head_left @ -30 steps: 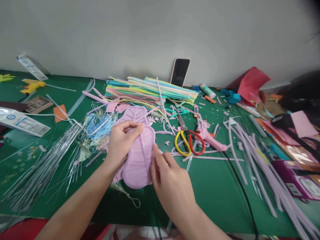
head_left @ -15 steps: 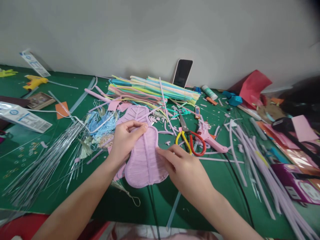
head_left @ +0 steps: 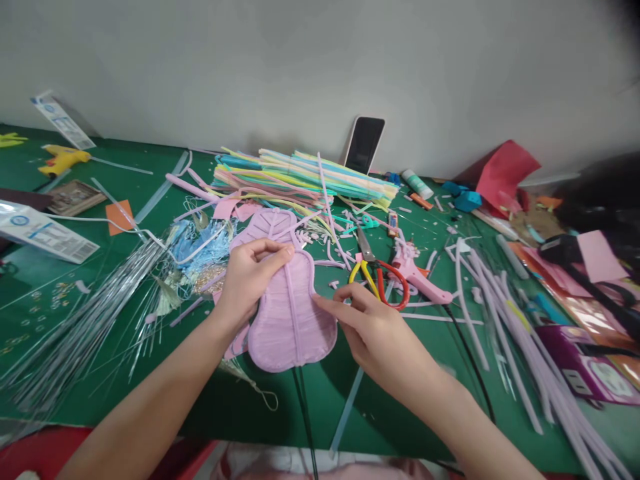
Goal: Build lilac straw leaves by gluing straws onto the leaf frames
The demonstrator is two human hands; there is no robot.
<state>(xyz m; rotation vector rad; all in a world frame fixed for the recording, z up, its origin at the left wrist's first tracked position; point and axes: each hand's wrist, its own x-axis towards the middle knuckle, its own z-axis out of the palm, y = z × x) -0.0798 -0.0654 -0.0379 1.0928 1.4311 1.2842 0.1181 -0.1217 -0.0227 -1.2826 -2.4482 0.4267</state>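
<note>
My left hand (head_left: 250,277) pinches the upper end of a lilac panel (head_left: 280,333), thumb on its near face. The panel has a waisted, fan-like outline, a fuzzy pipe-cleaner border and a rib down its middle. Along its right edge my right hand (head_left: 367,327) touches the border with the index finger; the other fingers are curled, and the thumb is largely hidden. Dark thin stems (head_left: 304,417) show below the panel. Partly covered behind it lies another lilac ribbed piece (head_left: 273,223).
Bundled coloured pipe cleaners (head_left: 300,177) lie at the back, near a leaning phone (head_left: 365,143). Scissors (head_left: 393,287) and a pink glue gun (head_left: 425,287) lie to the right, beside lilac pipe cleaners (head_left: 520,340). Silver wires (head_left: 95,320) and blue tassels (head_left: 200,243) spread leftward.
Both hands keep nearly the same places on the panel. The right hand's knuckles have lifted slightly, and the whole view has shifted a little.
</note>
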